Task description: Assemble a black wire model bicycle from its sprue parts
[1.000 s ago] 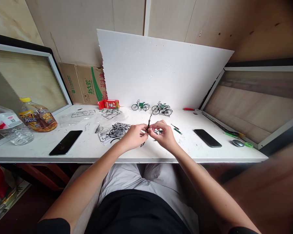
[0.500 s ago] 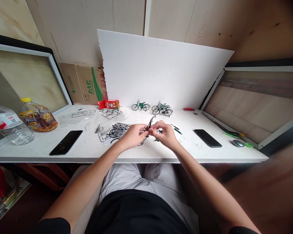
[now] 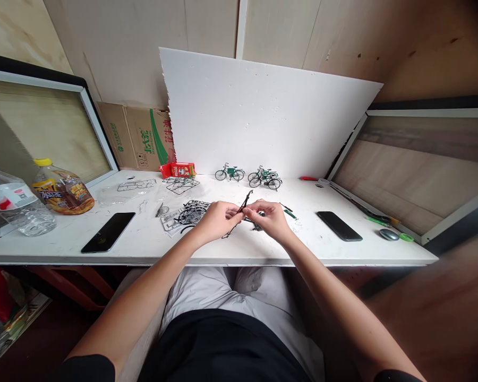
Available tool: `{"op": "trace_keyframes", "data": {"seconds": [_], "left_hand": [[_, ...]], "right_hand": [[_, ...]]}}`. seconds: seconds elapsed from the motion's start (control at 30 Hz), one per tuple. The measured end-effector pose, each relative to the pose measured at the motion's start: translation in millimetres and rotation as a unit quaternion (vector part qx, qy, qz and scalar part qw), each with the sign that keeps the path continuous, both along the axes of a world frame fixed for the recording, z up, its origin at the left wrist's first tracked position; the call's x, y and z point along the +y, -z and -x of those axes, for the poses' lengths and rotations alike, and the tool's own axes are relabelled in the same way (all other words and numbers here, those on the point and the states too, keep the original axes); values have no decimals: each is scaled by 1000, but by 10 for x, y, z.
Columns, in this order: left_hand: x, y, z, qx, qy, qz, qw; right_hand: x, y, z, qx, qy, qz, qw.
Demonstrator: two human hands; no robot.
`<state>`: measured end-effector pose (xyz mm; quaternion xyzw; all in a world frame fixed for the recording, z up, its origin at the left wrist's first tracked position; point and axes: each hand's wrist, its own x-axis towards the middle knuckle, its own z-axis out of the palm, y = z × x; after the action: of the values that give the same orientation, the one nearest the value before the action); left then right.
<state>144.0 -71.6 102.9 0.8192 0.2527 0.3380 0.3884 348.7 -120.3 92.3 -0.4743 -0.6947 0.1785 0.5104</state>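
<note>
A thin black model part (image 3: 246,200) stands slanted between my two hands, above the white table. My left hand (image 3: 220,219) pinches it between thumb and fingers. My right hand (image 3: 269,217) is closed against the same part from the other side, its fingertips meeting the left thumb. Small dark pieces (image 3: 257,227) lie partly hidden beneath my right hand. Left of my hands is a heap of black plastic parts (image 3: 191,211). Dark green strips (image 3: 290,213) lie just right of my right hand.
Small model bicycles (image 3: 230,172) stand before a white foam board (image 3: 263,111). Phones lie on the left (image 3: 108,232) and right (image 3: 339,225) of the table (image 3: 207,260). Bottles (image 3: 63,191) stand at the far left. A red cutter (image 3: 308,178) and mouse (image 3: 388,234) are on the right.
The black part has tilted slightly and its lower end has shifted a little left. Both hands keep nearly the same place, with small finger movements.
</note>
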Motion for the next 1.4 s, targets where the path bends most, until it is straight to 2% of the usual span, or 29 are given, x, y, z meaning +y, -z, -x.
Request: {"op": "trace_keyframes", "data": {"seconds": [0.17, 0.47, 0.7, 0.83, 1.03, 1.4], "left_hand": [[10, 3, 1, -1, -6, 3, 1000], [-6, -1, 8, 58, -44, -79, 994], [-32, -7, -4, 48, -20, -57, 997], [-36, -17, -2, 56, -30, -59, 996], [-37, -9, 13, 67, -35, -55, 996], [-16, -12, 21, 35, -14, -31, 999]], "right_hand": [[-11, -13, 38, 7, 10, 23, 1000], [1, 37, 109, 38, 26, 44, 998], [-17, 57, 111, 36, 86, 31, 995], [1, 71, 100, 44, 65, 44, 996], [64, 121, 85, 53, 50, 22, 997], [67, 136, 95, 75, 11, 30, 997]]}}
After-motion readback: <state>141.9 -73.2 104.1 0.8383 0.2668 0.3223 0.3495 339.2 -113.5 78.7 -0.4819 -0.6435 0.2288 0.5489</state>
